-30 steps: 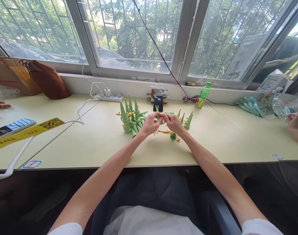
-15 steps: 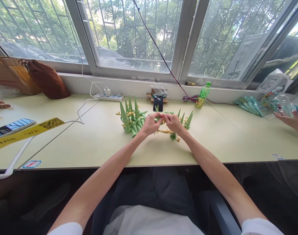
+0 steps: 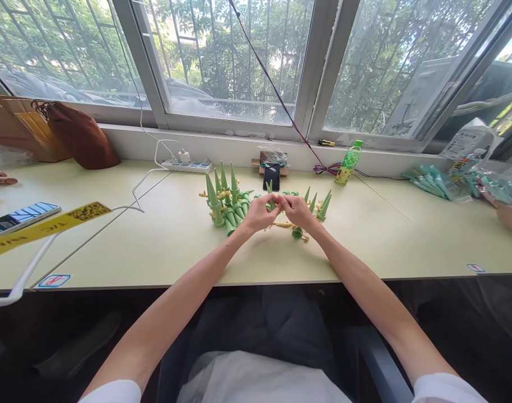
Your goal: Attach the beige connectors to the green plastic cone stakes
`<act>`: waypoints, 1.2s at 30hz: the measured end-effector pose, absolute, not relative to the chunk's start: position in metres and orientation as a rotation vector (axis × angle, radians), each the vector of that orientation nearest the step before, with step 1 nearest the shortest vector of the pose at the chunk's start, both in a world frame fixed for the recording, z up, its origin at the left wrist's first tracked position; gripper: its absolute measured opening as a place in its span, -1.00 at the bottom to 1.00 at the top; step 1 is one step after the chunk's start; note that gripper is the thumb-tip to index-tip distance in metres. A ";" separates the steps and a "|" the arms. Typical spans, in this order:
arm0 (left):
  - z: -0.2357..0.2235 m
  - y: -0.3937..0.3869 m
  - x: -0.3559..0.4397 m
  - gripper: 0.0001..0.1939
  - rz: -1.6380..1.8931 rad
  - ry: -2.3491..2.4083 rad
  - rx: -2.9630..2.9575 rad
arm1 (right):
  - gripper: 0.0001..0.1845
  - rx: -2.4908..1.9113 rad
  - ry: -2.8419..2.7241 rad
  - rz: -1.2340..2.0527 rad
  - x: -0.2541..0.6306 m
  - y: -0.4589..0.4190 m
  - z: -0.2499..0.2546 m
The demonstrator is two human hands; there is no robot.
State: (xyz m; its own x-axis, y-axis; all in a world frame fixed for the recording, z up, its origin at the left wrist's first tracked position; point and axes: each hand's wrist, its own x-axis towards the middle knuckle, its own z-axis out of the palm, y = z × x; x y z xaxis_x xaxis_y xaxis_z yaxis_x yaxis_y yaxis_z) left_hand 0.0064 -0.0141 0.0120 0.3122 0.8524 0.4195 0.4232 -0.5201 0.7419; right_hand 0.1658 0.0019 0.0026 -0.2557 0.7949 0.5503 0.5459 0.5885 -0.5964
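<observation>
My left hand (image 3: pixel 259 214) and my right hand (image 3: pixel 297 210) meet fingertip to fingertip above the table, both closed in a pinch. Whatever sits between the fingers is too small and too covered to make out. Green pointed plastic cones (image 3: pixel 216 207) stand and lie in a cluster left of my left hand, some with small yellow pieces on them. More green cones (image 3: pixel 324 206) are to the right of my right hand. Below the hands lie a green ring-shaped part (image 3: pixel 297 233) and a thin yellow piece (image 3: pixel 283 225). Another green cone tip (image 3: pixel 270 187) shows just behind my fingers.
A black phone (image 3: pixel 271 177) leans against a small box at the back. Farther right stands a green bottle (image 3: pixel 349 163). A power strip (image 3: pixel 189 166) lies back left. A white stand with a yellow label (image 3: pixel 50 228) crosses the left foreground. Another person's hand (image 3: pixel 510 215) touches plastic packets (image 3: pixel 497 189).
My hands stay almost in the same place, still pinched together. At the right, the other person's hand has moved down and to the right along with a plastic packet.
</observation>
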 end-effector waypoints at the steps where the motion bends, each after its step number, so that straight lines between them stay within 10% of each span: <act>1: 0.012 -0.014 0.006 -0.74 1.126 1.127 2.087 | -0.49 -1.073 -1.944 0.356 0.166 0.002 0.003; 36: 0.008 -0.011 0.007 -0.80 1.131 1.145 2.205 | -0.48 -1.080 -1.990 0.344 0.166 0.002 0.001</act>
